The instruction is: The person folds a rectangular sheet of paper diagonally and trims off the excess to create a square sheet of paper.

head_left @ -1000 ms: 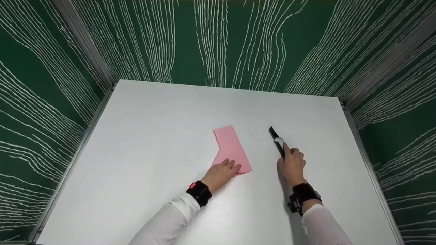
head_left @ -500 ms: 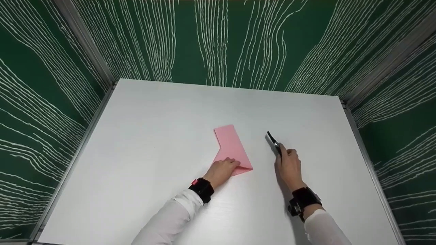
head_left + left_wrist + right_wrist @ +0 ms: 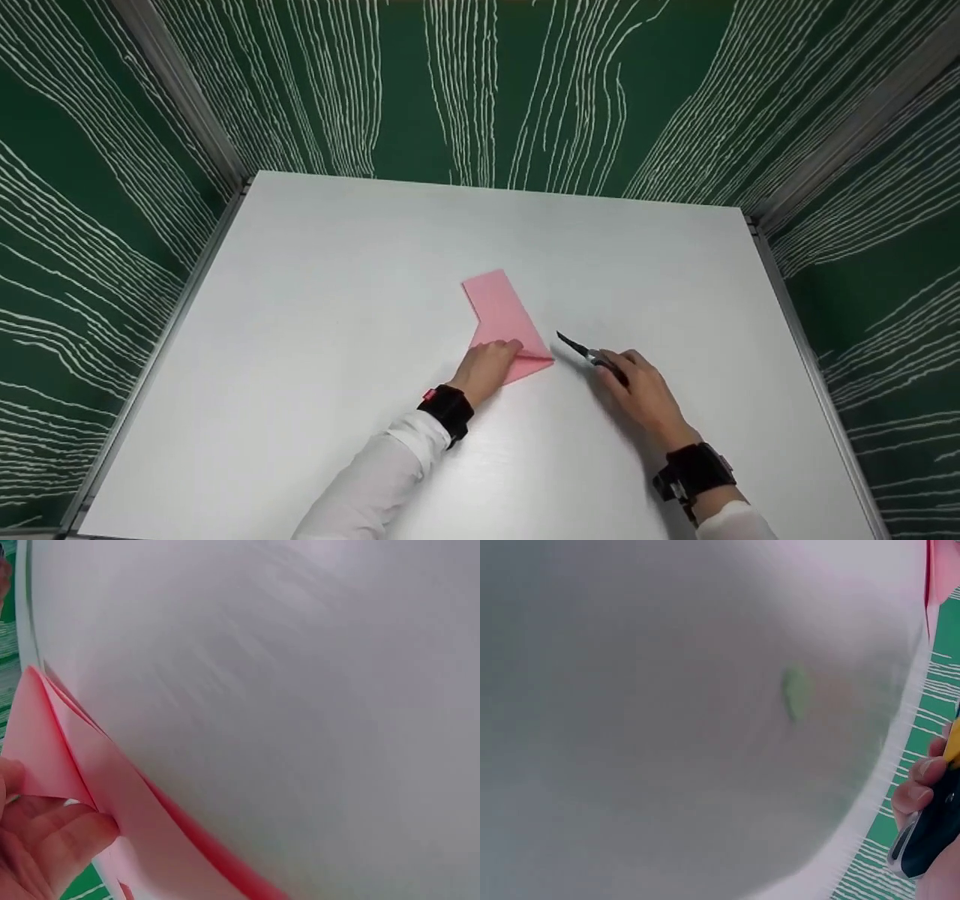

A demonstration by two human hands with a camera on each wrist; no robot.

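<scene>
A folded pink paper [image 3: 501, 304] lies on the white table, bent like a boot. At its near end my left hand [image 3: 484, 370] pinches the top layer and holds it raised, so a gap shows between the layers. In the left wrist view, fingers [image 3: 71, 840] reach under the lifted paper layer [image 3: 45, 742], with the thumb on its other side. My right hand [image 3: 649, 394] grips a utility knife [image 3: 598, 358], its dark blade pointing left, close to the paper's right corner but apart from it. The right wrist view shows the knife's black and yellow handle [image 3: 934, 821].
The white tabletop [image 3: 337, 262] spreads around the paper on all sides. Green panels with white wavy lines [image 3: 409, 90] stand behind and beside it, joined by grey metal posts [image 3: 199, 97] at the corners.
My left fingers have curled and lifted the paper's near layer, opening a gap. My right hand has brought the knife left and nearer, turning its blade from pointing away to pointing left.
</scene>
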